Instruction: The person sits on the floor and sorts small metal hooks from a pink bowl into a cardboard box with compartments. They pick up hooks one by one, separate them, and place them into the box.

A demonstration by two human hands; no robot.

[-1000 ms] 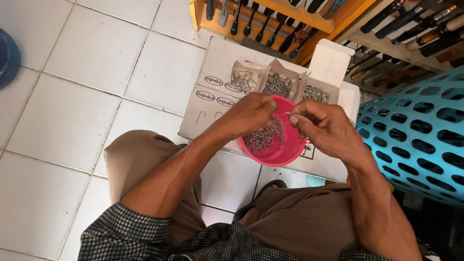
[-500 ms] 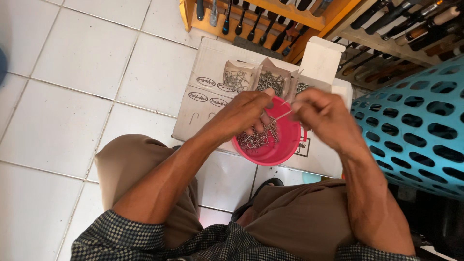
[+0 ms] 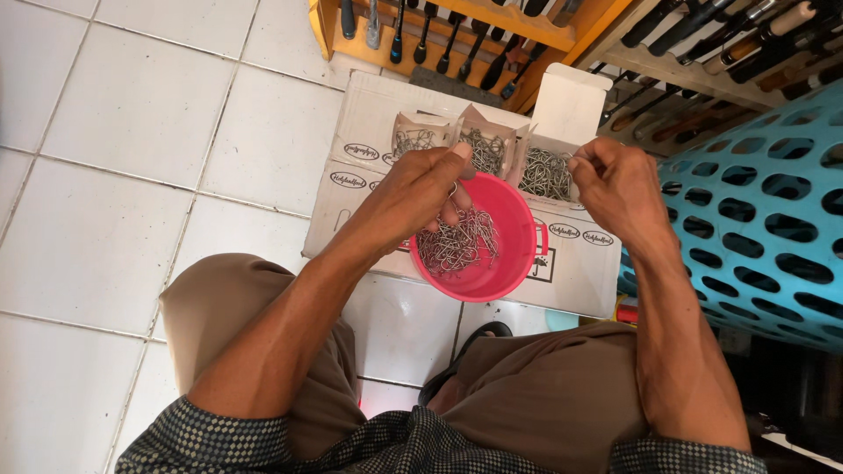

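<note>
Hands point(image 3: 518, 189) now parted over round pink bowl point(image 3: 505, 254) of wire hooks point(image 3: 457, 244).

1. A white tiled floor point(image 3: 132, 132) carries everything.
2. A flat cardboard box point(image 3: 351, 167) lies on the tiles.
3. On the box stand a pink bowl point(image 3: 514, 237) of metal hooks and three small open cartons point(image 3: 479, 145), also with hooks.
4. A blue perforated basket point(image 3: 764, 237) stands just beside the box.

Right hand point(image 3: 619, 189) pinch contents too small to tell; blue basket point(image 3: 764, 219) cut by right edge
</note>
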